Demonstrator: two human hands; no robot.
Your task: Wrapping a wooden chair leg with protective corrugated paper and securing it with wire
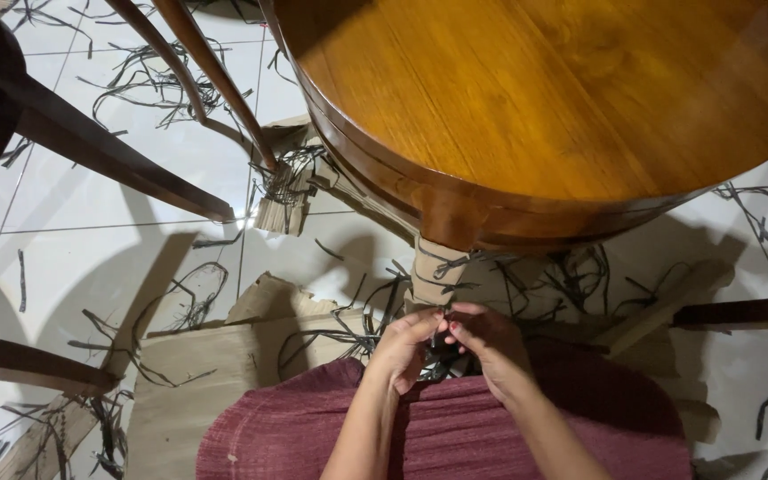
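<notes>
Head view looked straight down at a person seated on the floor, lap covered by a dark red ribbed cloth (455, 427). Left hand (404, 347) and right hand (486, 336) met fingertip to fingertip just below a paper-wrapped table leg (433, 271). Both were curled, fingers pinched together on dark strapping strands (442, 342) bunched between them at the foot of the leg. Left thumb and forefinger looked closed on a strand; right fingers bent inward over the same bunch. How tight the right hand's grip was, I couldn't tell; the strands sat in shadow.

More of the same dark strapping crossed the leg wrap in a few loose loops higher up.

Above the hands stood the round wooden table (535, 98), glossy orange-brown top, its edge overhanging the leg.

Around it:
- torn cardboard sheets (197, 373) flat on the floor to the left of the lap, one piece touching the red cloth
- cut strap offcuts (162, 80) scattered all over the white tiled floor (91, 249)
- dark wooden chair legs (100, 151) at upper left, well apart from the hands
- a second wrapped leg (291, 187) further back, near the chair legs, with strapping tangled on it
</notes>
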